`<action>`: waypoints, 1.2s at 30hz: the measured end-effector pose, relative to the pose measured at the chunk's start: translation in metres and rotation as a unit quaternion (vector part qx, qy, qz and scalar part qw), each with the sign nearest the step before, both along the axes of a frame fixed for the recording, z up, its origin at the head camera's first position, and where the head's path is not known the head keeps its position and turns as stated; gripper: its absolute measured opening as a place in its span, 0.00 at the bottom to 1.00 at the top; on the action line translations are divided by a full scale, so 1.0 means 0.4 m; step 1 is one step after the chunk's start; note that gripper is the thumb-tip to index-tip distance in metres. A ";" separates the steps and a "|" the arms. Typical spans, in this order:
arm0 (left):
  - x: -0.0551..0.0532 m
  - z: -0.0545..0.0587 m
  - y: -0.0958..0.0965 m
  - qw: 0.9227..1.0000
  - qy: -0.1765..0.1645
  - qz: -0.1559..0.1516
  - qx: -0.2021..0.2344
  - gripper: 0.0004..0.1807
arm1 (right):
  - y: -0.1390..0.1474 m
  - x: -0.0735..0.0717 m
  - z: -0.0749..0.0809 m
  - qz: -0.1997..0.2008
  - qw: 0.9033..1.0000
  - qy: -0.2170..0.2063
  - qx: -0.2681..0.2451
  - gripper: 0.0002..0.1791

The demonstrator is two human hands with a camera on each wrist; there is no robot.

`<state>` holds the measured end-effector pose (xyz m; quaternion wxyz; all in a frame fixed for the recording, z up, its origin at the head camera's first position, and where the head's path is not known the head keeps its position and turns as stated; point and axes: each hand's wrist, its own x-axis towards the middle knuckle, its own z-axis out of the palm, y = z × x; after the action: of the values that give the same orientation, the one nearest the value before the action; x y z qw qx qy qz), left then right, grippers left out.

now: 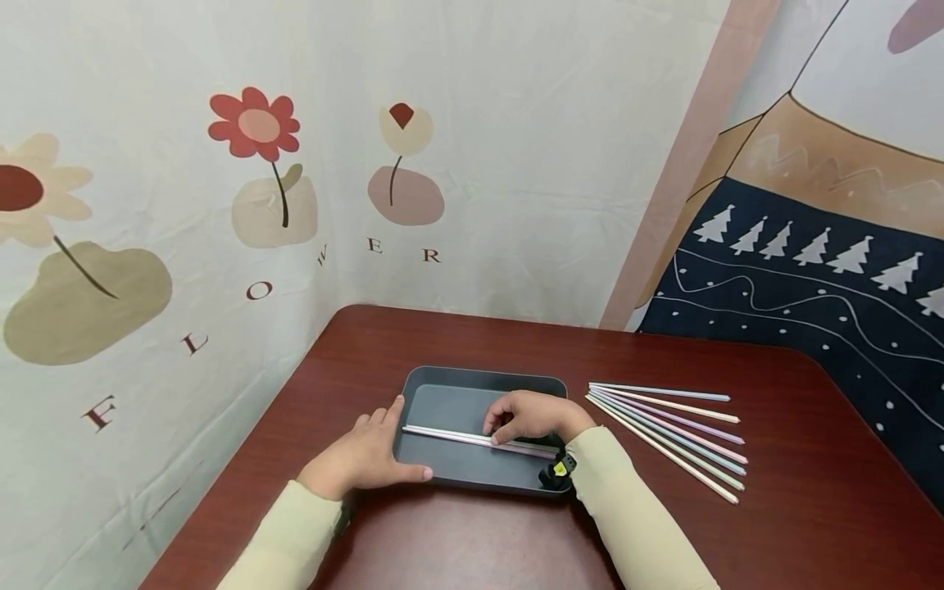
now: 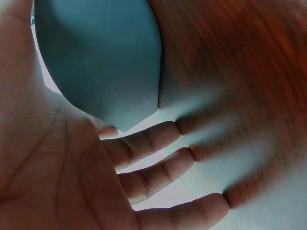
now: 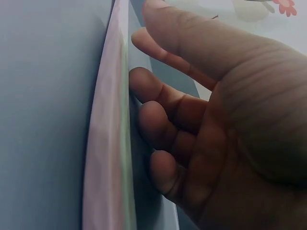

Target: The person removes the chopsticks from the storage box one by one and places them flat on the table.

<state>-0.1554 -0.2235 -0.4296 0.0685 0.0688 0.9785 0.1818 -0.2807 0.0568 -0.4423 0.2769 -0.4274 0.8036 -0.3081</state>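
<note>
A shallow dark grey tray (image 1: pixel 472 475) lies on the table. My left hand (image 1: pixel 363 455) rests at its left end, with the thumb along the near rim and the fingers spread along the left side; the left wrist view shows straight fingers (image 2: pixel 148 141) beside the tray corner. A few long thin pastel sticks (image 1: pixel 442 433) lie lengthwise together across the tray. Over them is my right hand (image 1: pixel 534 415), fingers loosely bent. In the right wrist view, a pink stick and a green one (image 3: pixel 108 129) run close beside its fingertips (image 3: pixel 144 81), with no pinch visible.
Several more pastel sticks (image 1: pixel 667 418) lie fanned out on the table, right of the tray. The reddish-brown table (image 1: pixel 457 332) ends against a printed cloth wall (image 1: pixel 516 164) at the back. A small black device (image 1: pixel 558 472) sits at the right wrist.
</note>
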 end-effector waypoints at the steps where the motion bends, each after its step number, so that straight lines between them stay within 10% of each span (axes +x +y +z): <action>1: 0.000 0.000 0.000 1.000 0.000 0.002 -0.002 0.74 | 0.001 0.001 0.000 -0.003 1.000 0.000 0.001 0.03; 36: 0.003 -0.004 0.002 1.000 0.000 -0.008 -0.007 0.73 | -0.009 0.003 -0.016 -0.026 0.994 0.100 0.022 0.08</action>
<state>-0.1543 -0.2225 -0.4312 0.0704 0.0762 0.9792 0.1744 -0.2793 0.0531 -0.4485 0.1961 -0.4293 0.8445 -0.2530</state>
